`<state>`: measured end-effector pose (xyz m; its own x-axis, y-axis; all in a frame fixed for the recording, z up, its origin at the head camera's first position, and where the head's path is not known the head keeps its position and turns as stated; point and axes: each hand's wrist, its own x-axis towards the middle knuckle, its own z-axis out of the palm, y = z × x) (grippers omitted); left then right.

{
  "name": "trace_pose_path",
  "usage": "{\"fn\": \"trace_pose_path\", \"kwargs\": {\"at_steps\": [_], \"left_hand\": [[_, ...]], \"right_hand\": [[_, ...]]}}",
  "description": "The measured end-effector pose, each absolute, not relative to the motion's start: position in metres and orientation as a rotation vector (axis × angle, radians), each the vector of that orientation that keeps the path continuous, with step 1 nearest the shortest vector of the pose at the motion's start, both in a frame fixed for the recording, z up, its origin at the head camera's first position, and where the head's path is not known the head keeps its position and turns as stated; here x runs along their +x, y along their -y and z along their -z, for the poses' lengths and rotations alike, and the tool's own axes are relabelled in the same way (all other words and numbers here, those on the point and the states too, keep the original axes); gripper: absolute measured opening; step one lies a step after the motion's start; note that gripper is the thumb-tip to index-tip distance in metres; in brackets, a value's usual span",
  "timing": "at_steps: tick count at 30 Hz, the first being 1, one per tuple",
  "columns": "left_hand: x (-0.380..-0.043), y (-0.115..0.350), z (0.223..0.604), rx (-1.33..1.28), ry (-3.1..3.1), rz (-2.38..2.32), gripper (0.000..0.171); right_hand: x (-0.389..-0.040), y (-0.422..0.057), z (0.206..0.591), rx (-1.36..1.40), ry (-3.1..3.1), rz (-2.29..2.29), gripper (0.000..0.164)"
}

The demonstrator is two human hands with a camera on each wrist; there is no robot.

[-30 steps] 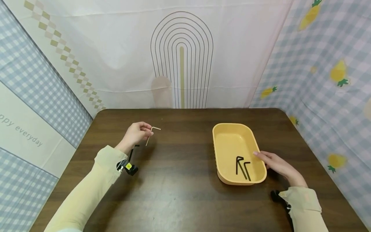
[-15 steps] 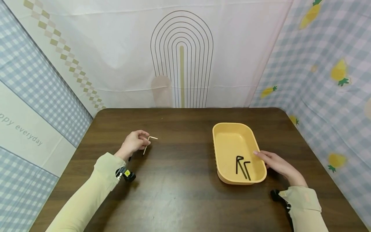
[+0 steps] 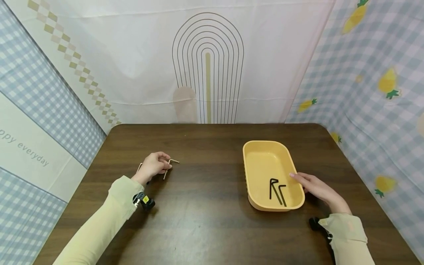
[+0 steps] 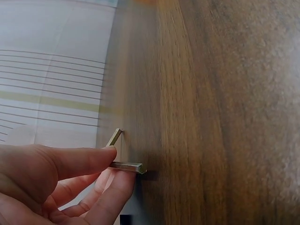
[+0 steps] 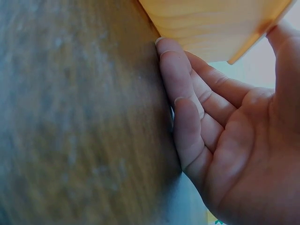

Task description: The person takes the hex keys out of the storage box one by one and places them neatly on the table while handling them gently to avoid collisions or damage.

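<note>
Between thumb and fingertips, my left hand (image 3: 154,165) pinches a gold-coloured hex key (image 3: 174,161) over the left side of the table. In the left wrist view its bent short arm and the end of the hex key (image 4: 127,166) stick out past the fingers, close to the wood. On the right, my right hand (image 3: 318,188) grips the side of a yellow plastic basket (image 3: 264,158), thumb over the rim, other fingers outside and low against the table. Several black hex keys (image 3: 271,190) lie in the basket's near end.
Another thin gold-coloured hex key (image 3: 140,167) shows just behind the left hand, partly hidden by it. A dark wooden table (image 3: 205,228) carries everything. Printed cloth (image 3: 139,66) hangs along its back and sides.
My left hand has come down and slightly nearer with the hex key, uncovering part of another behind it and covering a black one on the table. The right hand and basket stay put.
</note>
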<state>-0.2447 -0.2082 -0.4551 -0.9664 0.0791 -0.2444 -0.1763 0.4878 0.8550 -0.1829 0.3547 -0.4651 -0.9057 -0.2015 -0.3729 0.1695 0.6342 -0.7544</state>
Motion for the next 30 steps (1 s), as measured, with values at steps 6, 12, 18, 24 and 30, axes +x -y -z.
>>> {"fn": "trace_pose_path", "kwargs": {"at_steps": [6, 12, 18, 24, 30], "left_hand": [[-0.2436, 0.2078, 0.453, -0.078, -2.491, -1.459, 0.036], [-0.2438, 0.2073, 0.4533, -0.068, -2.507, -1.432, 0.035], [-0.2446, 0.2093, 0.4553, -0.076, -2.508, -1.412, 0.034], [-0.2455, 0.2104, 0.4569, -0.075, -2.509, -1.397, 0.033], [-0.2466, 0.2108, 0.4576, -0.071, -2.508, -1.397, 0.033]], "right_hand": [[-0.1825, -0.3548, 0.4654, -0.03, -2.427, 1.192, 0.073], [-0.1818, -0.3551, 0.4657, -0.033, -2.422, 1.204, 0.071], [-0.1825, -0.3551, 0.4661, -0.041, -2.418, 1.223, 0.068], [-0.1819, -0.3547, 0.4657, -0.041, -2.418, 1.223, 0.068], [-0.1827, -0.3536, 0.4656, -0.025, -2.432, 1.196, 0.069]]}}
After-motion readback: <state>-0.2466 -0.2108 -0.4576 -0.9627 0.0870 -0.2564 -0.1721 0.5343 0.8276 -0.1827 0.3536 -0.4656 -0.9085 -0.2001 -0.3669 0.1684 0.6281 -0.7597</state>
